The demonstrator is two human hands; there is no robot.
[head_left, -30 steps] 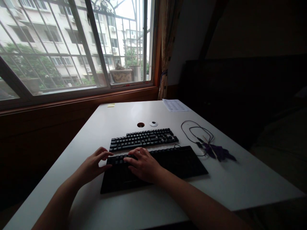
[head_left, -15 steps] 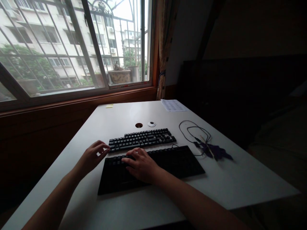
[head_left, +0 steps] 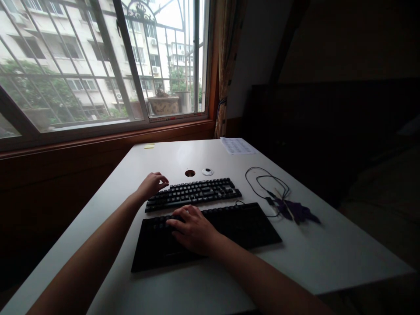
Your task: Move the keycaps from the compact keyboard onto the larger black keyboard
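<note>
Fingers of outstretched left hand curled, grip unclear; right hand palm-down, loosely spread over nearer keyboard.

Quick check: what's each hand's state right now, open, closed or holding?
Left hand: fingers curled by the far rows of keys; grip can't be told.
Right hand: open, fingers bent over the near black keyboard.

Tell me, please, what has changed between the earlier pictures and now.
The left hand moved forward and to the right, from the left end of the near keyboard to the far left corner of the far rows of keys; whether it holds anything is unclear. The right hand stayed over the near keyboard, and the purple cloth stayed put.
</note>
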